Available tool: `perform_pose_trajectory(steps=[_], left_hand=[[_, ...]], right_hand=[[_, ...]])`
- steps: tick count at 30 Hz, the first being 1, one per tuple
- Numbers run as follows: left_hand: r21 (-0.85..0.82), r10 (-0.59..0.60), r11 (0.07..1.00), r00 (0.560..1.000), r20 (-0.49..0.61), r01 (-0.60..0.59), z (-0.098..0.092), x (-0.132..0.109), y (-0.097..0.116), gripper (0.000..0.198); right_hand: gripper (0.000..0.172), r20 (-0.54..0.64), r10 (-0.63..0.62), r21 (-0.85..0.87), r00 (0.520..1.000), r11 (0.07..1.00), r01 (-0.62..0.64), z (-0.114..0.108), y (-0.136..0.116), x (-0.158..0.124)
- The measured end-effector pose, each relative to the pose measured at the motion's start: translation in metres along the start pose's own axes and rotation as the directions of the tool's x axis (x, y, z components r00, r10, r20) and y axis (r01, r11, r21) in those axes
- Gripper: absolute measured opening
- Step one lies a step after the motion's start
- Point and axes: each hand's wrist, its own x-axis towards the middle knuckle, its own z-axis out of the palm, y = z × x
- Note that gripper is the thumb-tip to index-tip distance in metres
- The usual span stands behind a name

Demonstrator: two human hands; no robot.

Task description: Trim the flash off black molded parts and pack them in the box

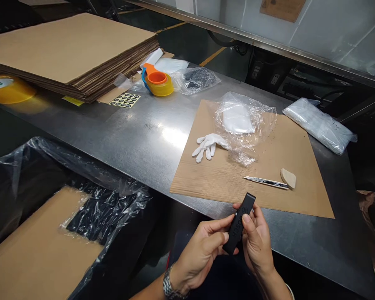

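Between both hands is a black plastic part (239,227) with raised BOSCH lettering, a narrow bar held tilted in front of the table edge. My left hand (203,252) grips its lower left side between thumb and fingers. My right hand (258,241) closes on it from the right, thumb on the face near the logo. Just beyond, a slim craft knife (265,182) lies on a cardboard sheet (187,179), touching or close to a beige wedge-shaped pad (288,178). A white glove (210,146) rests farther left on that sheet.
A clear plastic bag (237,118) lies on the cardboard; packed plastic bags (320,125) sit right. Tape in an orange dispenser (158,79), round stickers (125,100) and a cardboard stack (71,46) occupy the left. A plastic-lined bin (118,200) stands below the metal table (125,141).
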Motion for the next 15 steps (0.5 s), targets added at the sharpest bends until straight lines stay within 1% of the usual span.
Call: perform_pose_trajectory(steps=[5, 7, 12, 15], left_hand=[[-0.022, -0.009, 1.000, 0.999, -0.052, 0.008, -0.0009, 0.0021, -0.0033, 0.035], [-0.029, -0.011, 1.000, 0.997, -0.076, 0.009, -0.0013, 0.0029, -0.0049, 0.033], [-0.006, 0.020, 1.000, 0.996, -0.090, -0.020, -0.0011, 0.0017, -0.0042, 0.034], [0.021, 0.033, 0.999, 0.994, -0.107, -0.031, -0.0014, -0.0002, -0.0021, 0.035]], right_hand=[[0.049, -0.011, 0.005, -0.008, 1.000, 1.000, -0.005, -0.0002, 0.0019, 0.0007], [0.048, -0.014, 0.012, 0.007, 1.000, 1.000, -0.012, -0.0002, 0.0019, 0.0021], [0.030, 0.018, 0.080, 0.099, 0.997, 0.992, -0.081, 0.0008, -0.0006, 0.0072], [0.026, 0.009, 0.117, 0.113, 0.993, 0.987, -0.118, 0.0018, -0.0018, 0.0097]])
